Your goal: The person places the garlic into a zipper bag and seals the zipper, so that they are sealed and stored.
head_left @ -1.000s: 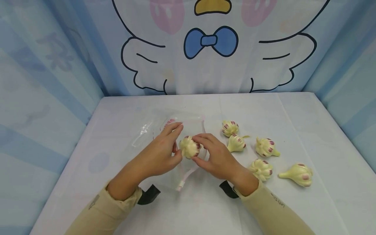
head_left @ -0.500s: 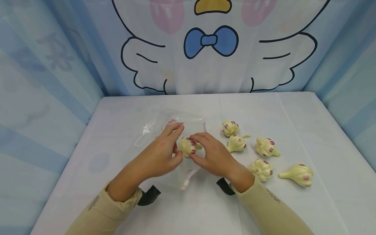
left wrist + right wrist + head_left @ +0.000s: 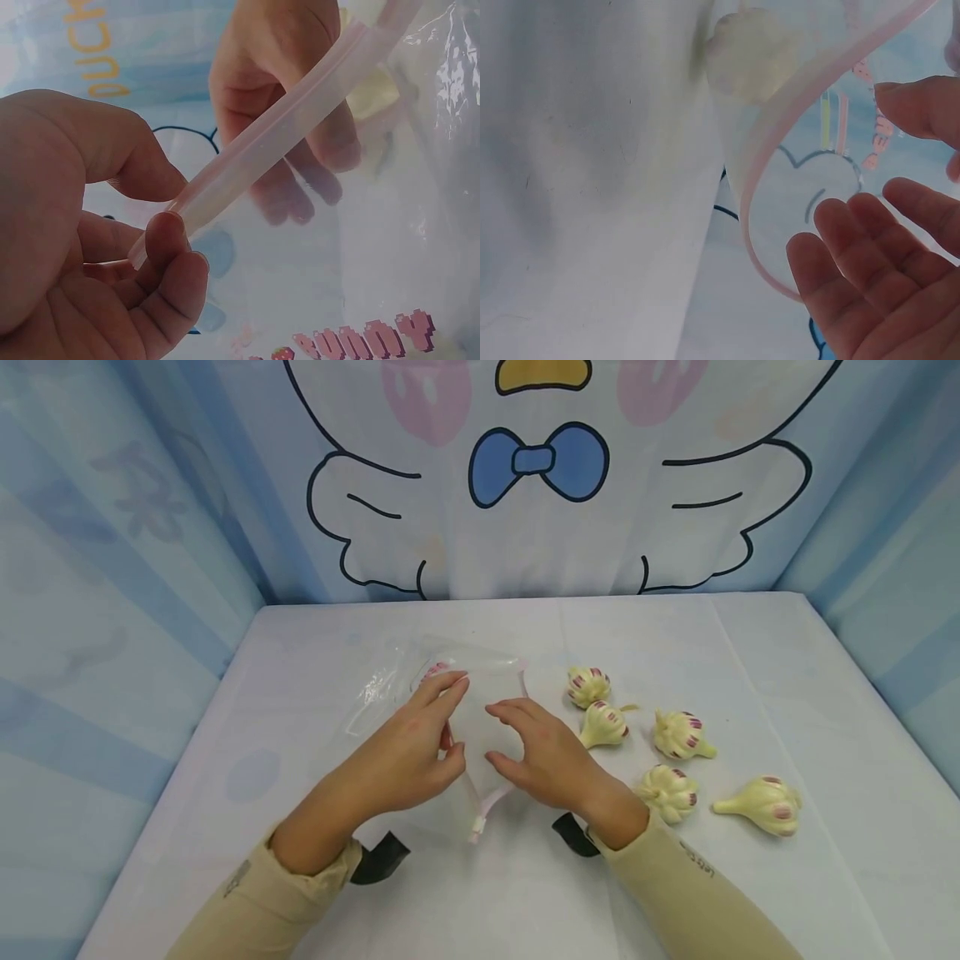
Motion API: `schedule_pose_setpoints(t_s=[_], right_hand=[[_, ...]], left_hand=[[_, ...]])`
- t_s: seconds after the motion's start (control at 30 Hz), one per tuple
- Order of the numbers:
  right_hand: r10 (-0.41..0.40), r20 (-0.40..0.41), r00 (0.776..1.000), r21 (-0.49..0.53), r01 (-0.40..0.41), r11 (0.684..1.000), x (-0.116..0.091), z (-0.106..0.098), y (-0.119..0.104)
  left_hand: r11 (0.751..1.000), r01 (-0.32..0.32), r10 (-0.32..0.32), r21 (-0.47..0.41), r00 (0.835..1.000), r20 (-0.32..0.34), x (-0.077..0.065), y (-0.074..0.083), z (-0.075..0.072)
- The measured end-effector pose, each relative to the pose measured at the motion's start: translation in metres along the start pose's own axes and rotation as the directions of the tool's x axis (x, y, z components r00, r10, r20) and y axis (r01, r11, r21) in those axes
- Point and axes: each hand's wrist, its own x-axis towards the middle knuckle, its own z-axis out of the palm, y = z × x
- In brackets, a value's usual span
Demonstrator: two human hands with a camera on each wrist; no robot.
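Observation:
My left hand pinches the pink zip edge of a clear plastic bag and keeps its mouth parted. Facing it across the opening is my right hand, fingers spread, thumb apart, nothing between them. In the right wrist view, a pale garlic bulb shows blurred through the plastic, beyond the pink rim. The bag's slider end points toward me in the head view. Pink lettering is printed on the bag. No bulb shows between the hands in the head view.
To the right on the white-covered table lie several garlic bulbs: one at the back, others nearer my right forearm, and the outermost bulb farthest right. A cartoon-printed curtain rises behind the table, with blue curtains at both sides.
The garlic bulb that my right hand held at the bag's mouth has left its fingers and gone out of sight in the head view. My left hand stays at the bag's edge.

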Motion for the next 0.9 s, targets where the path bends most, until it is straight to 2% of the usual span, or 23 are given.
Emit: schedule_pose_setpoints(t_s=[0.27, 0.57, 0.77, 0.9], right_hand=[[0.021, 0.007, 1.000, 0.038, -0.021, 0.999, -0.001, -0.001, 0.002], [-0.007, 0.000, 1.000, 0.102, 0.007, 0.995, -0.003, -0.004, 0.002], [-0.007, -0.008, 1.000, 0.148, 0.009, 0.989, -0.007, -0.015, -0.001], [0.008, -0.005, 1.000, 0.145, -0.007, 0.989, -0.013, -0.027, 0.000]], left_hand=[[1.000, 0.012, -0.012, -0.005, 1.000, 0.009, 0.001, -0.001, 0.001], [1.000, 0.005, -0.005, -0.010, 1.000, 0.008, 0.003, -0.003, 0.003], [1.000, 0.007, -0.007, -0.014, 1.000, 0.008, 0.003, -0.003, 0.003], [1.000, 0.016, -0.016, -0.024, 1.000, 0.012, 0.004, -0.003, 0.002]])
